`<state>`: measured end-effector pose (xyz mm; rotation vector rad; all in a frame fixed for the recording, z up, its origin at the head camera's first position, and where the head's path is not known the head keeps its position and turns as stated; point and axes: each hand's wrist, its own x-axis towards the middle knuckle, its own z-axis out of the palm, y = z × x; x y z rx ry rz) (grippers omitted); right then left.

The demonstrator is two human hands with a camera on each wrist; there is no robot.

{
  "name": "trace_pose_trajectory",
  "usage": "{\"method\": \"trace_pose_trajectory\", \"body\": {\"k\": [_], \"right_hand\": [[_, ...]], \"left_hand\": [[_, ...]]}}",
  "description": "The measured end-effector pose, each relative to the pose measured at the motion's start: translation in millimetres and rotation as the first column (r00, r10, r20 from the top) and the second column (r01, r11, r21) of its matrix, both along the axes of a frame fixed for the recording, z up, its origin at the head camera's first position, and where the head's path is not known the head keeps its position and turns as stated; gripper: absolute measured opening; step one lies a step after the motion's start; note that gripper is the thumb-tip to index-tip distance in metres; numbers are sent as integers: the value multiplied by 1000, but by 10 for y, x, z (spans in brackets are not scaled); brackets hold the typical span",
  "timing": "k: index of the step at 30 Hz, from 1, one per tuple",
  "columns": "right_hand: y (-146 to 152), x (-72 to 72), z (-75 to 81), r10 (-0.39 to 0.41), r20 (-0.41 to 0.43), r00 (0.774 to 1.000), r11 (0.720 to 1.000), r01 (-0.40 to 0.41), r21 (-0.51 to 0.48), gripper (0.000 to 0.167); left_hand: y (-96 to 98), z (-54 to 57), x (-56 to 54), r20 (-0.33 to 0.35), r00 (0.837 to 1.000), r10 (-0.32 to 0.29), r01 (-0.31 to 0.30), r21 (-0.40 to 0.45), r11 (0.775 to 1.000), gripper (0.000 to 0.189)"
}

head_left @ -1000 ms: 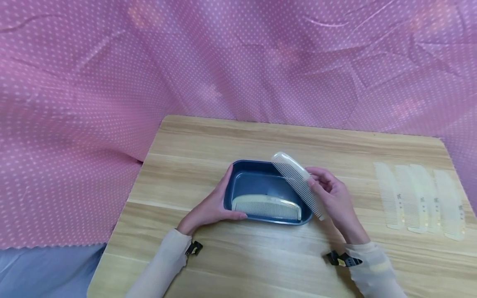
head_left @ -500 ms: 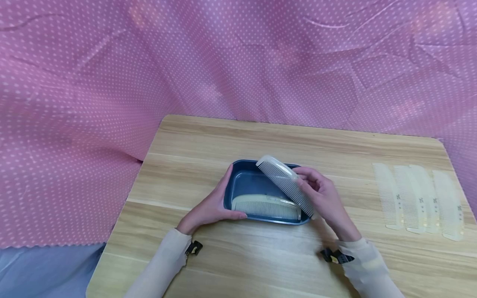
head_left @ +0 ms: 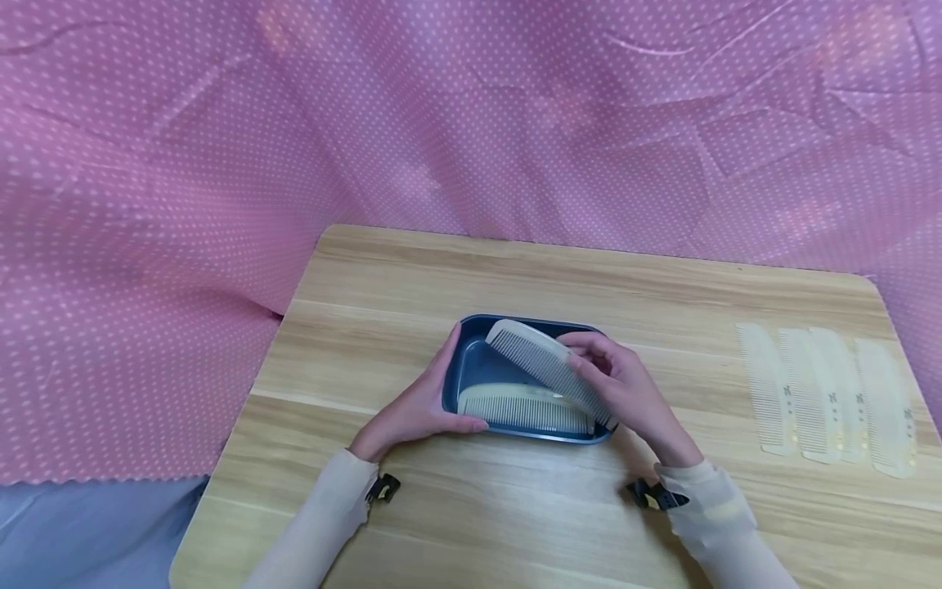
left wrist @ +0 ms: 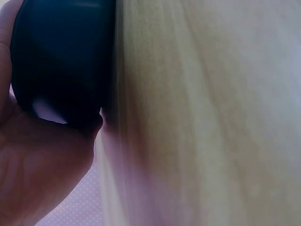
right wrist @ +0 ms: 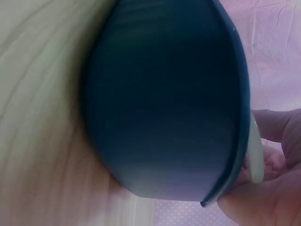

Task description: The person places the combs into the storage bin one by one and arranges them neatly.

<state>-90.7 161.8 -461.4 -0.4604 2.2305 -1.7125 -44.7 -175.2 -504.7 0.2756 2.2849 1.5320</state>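
A dark blue rectangular tray (head_left: 474, 366) stands on the table, with one pale, translucent comb (head_left: 508, 402) lying along its near side, teeth toward me. My left hand (head_left: 412, 415) holds the tray's left end, thumb along the near edge and fingers at the left side. Between thumb and fingers, my right hand (head_left: 625, 384) pinches a second pale comb (head_left: 537, 356). That comb slants over the tray, its far end up and left, its near end by the right rim and above the lying comb. In the right wrist view the comb's edge (right wrist: 255, 155) shows beyond the tray wall (right wrist: 164, 94).
Several more pale combs (head_left: 824, 393) lie side by side on the right of the wooden table (head_left: 515, 523). Pink dotted cloth (head_left: 471, 123) hangs behind the table and down its left side.
My right hand has carried its comb left and lower, from over the tray's right rim to over its inside. The left hand and tray have stayed put.
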Motion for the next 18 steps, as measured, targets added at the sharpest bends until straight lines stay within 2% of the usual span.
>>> {"method": "trace_pose_trajectory", "body": {"k": [8, 18], "right_hand": [[-68, -88, -85, 64, -66, 996, 996, -60, 69, 28], [-175, -138, -165, 218, -77, 973, 966, -205, 155, 25]], "left_hand": [[4, -22, 10, -13, 1000, -7, 7, 5, 1000, 140], [-27, -63, -8, -10, 1000, -5, 5, 26, 1000, 140]]}}
